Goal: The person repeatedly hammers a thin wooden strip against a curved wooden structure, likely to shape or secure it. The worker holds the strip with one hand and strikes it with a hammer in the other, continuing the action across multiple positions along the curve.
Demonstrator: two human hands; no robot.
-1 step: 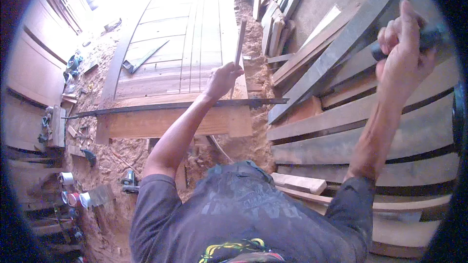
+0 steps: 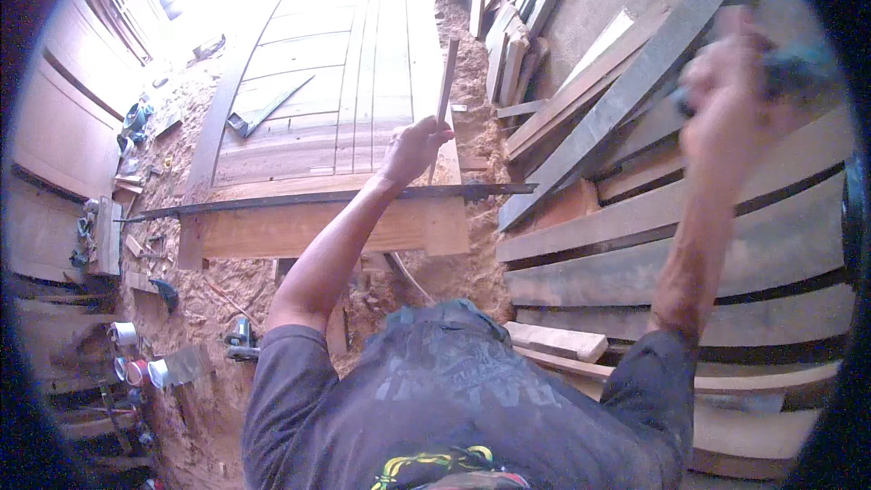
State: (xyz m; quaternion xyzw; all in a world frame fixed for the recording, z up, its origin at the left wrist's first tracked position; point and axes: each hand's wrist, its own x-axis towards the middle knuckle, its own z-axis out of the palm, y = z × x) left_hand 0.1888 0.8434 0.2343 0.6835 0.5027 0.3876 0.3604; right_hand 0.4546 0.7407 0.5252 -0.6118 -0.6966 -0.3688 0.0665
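My left hand point(image 2: 414, 152) is closed round a thin wooden stick point(image 2: 446, 82), which stands nearly upright at the near right corner of a wooden door panel point(image 2: 299, 141). The stick's lower end comes down beside a long dark metal bar point(image 2: 363, 193) lying across the panel's near end. Raised out to the right, my right hand point(image 2: 730, 86) grips a dark tool point(image 2: 789, 73). Motion blur smears that hand and the tool, so its kind cannot be made out. On the panel rests a try square point(image 2: 263, 109), left of my left hand.
Long boards point(image 2: 671, 254) are stacked along the right side, with a slanting plank point(image 2: 626, 82) above them. Wood shavings point(image 2: 481, 136) cover the floor round the panel. At lower left stand several small cans point(image 2: 159, 372) and a dark power tool point(image 2: 240, 336).
My right hand has swung slightly left and inward with the dark tool and is now more blurred. My left hand and the stick hold their place.
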